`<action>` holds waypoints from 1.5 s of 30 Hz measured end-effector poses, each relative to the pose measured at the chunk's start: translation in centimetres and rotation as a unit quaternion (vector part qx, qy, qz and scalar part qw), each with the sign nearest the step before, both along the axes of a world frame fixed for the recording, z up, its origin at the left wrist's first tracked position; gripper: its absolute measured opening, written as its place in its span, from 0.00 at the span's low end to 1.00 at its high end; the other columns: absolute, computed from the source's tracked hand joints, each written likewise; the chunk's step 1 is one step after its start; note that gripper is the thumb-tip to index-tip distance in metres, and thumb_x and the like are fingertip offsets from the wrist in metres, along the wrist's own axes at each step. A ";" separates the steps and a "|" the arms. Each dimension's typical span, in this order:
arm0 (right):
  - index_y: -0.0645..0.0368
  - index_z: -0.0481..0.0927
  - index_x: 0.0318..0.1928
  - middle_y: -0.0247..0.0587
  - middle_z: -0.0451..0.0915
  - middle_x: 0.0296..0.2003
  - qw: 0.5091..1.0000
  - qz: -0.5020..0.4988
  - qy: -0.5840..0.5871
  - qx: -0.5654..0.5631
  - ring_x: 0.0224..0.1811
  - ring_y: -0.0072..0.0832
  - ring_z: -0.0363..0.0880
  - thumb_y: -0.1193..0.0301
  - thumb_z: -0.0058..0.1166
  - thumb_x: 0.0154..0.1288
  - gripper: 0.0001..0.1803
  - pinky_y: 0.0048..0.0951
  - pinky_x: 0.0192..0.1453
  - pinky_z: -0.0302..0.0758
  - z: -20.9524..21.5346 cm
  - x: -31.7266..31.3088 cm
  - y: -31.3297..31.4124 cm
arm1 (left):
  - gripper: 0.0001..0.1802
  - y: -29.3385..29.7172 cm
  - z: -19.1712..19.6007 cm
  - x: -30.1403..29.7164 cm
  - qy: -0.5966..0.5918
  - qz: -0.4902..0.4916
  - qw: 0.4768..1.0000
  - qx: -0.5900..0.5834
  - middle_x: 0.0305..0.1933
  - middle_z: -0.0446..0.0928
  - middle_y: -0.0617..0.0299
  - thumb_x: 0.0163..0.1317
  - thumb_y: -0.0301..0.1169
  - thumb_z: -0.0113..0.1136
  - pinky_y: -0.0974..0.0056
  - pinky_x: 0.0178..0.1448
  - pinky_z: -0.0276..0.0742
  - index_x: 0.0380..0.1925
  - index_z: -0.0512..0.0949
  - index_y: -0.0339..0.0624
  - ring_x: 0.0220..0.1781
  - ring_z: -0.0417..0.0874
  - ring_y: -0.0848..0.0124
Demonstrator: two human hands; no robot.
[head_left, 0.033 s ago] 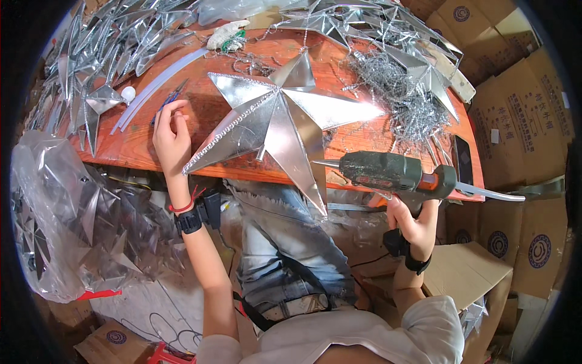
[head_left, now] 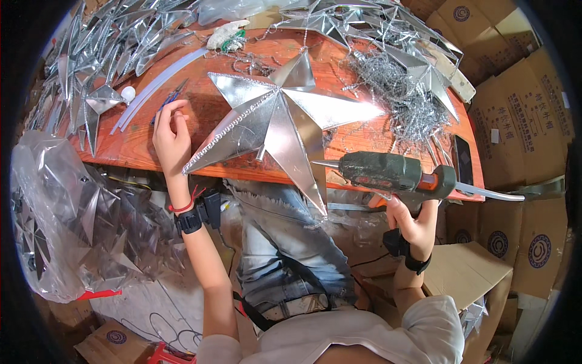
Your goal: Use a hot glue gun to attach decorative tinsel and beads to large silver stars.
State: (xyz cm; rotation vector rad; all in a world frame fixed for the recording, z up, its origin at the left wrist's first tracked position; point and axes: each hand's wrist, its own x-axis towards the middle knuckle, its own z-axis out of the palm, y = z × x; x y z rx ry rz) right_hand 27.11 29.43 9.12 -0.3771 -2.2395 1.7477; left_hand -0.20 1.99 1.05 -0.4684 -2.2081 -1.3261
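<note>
While the right hand (head_left: 412, 221) grips the glue gun (head_left: 394, 173) off the desk's (head_left: 133, 155) near edge, nozzle beside the silver star (head_left: 279, 121), the left hand (head_left: 171, 136) rests loosely open near the left edge; nothing has shifted.

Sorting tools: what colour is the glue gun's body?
Dark grey-green, orange at the rear; glue gun, head view.

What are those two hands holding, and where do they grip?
The right hand holds a glue gun by its handle. The left hand holds nothing; it rests on the table beside the silver star.
</note>
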 end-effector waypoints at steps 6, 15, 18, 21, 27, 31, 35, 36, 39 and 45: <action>0.67 0.71 0.39 0.41 0.76 0.31 0.995 0.034 0.061 0.076 0.31 0.25 0.77 0.78 0.56 0.56 0.11 0.24 0.37 0.71 -0.9 -0.3 0.4 | 0.11 0.2 0.2 0.1 0.003 0.004 1.000 -0.006 0.41 0.76 0.57 0.62 0.23 0.44 0.68 0.38 0.73 0.40 0.75 0.39 0.35 0.81 0.70; 0.68 0.68 0.41 0.43 0.77 0.32 0.999 0.023 0.030 0.038 0.33 0.27 0.80 0.78 0.55 0.57 0.14 0.24 0.38 0.73 -0.6 -0.2 0.1 | 0.11 0.1 0.0 0.0 -0.005 -0.005 1.000 0.004 0.41 0.76 0.56 0.62 0.23 0.44 0.68 0.38 0.73 0.41 0.75 0.38 0.35 0.81 0.70; 0.68 0.68 0.41 0.43 0.77 0.31 0.998 0.017 0.043 0.038 0.32 0.27 0.80 0.79 0.55 0.56 0.14 0.24 0.37 0.73 -0.9 -0.1 0.1 | 0.11 0.1 0.0 0.0 -0.003 -0.008 1.000 0.009 0.41 0.76 0.56 0.62 0.23 0.44 0.68 0.38 0.74 0.41 0.75 0.38 0.35 0.81 0.70; 0.68 0.68 0.41 0.43 0.76 0.31 0.997 0.024 0.043 0.053 0.32 0.27 0.80 0.79 0.56 0.55 0.14 0.24 0.36 0.73 -1.0 0.1 0.4 | 0.11 0.2 0.1 0.1 -0.003 -0.003 1.000 -0.003 0.41 0.76 0.56 0.62 0.22 0.44 0.68 0.39 0.74 0.41 0.75 0.38 0.35 0.81 0.70; 0.68 0.69 0.39 0.42 0.76 0.31 0.998 0.015 0.051 0.044 0.30 0.27 0.79 0.79 0.56 0.54 0.13 0.24 0.35 0.73 -1.2 0.5 0.4 | 0.11 0.1 0.0 0.0 -0.003 -0.005 1.000 -0.001 0.41 0.75 0.56 0.62 0.22 0.44 0.68 0.39 0.74 0.41 0.75 0.38 0.35 0.81 0.70; 0.69 0.69 0.39 0.41 0.75 0.31 0.996 0.022 0.059 0.068 0.30 0.26 0.78 0.79 0.56 0.53 0.13 0.24 0.34 0.74 -1.2 0.8 0.6 | 0.11 -0.1 -0.4 -0.3 -0.009 -0.010 1.000 0.004 0.41 0.76 0.58 0.63 0.23 0.44 0.70 0.39 0.73 0.41 0.75 0.38 0.36 0.80 0.72; 0.68 0.69 0.38 0.41 0.74 0.30 0.997 0.015 0.059 0.036 0.30 0.26 0.78 0.79 0.56 0.53 0.13 0.24 0.34 0.74 -1.0 0.9 0.3 | 0.11 -0.3 -0.7 -0.6 -0.022 -0.015 1.000 -0.003 0.43 0.76 0.63 0.65 0.25 0.43 0.72 0.41 0.71 0.43 0.74 0.38 0.37 0.78 0.76; 0.68 0.69 0.38 0.41 0.74 0.30 0.998 0.013 0.057 0.028 0.30 0.26 0.78 0.80 0.56 0.53 0.13 0.24 0.34 0.74 -1.0 1.0 0.3 | 0.11 -0.3 -0.8 -0.6 -0.022 -0.018 1.000 0.000 0.43 0.76 0.63 0.65 0.25 0.43 0.72 0.41 0.71 0.44 0.74 0.38 0.37 0.78 0.76; 0.68 0.69 0.38 0.40 0.73 0.29 0.999 0.007 0.045 0.020 0.30 0.25 0.78 0.80 0.56 0.52 0.13 0.23 0.33 0.73 -1.1 1.4 0.4 | 0.11 -0.2 -0.7 -0.5 -0.027 -0.014 1.000 0.000 0.44 0.76 0.62 0.65 0.25 0.43 0.72 0.41 0.71 0.44 0.74 0.38 0.37 0.78 0.75; 0.67 0.69 0.37 0.39 0.71 0.28 0.999 0.010 0.028 0.039 0.29 0.24 0.75 0.78 0.58 0.51 0.14 0.23 0.33 0.70 -1.2 2.1 0.8 | 0.11 -0.4 -0.6 -0.5 -0.026 -0.015 1.000 -0.001 0.44 0.76 0.62 0.66 0.26 0.43 0.71 0.41 0.71 0.44 0.73 0.38 0.38 0.78 0.74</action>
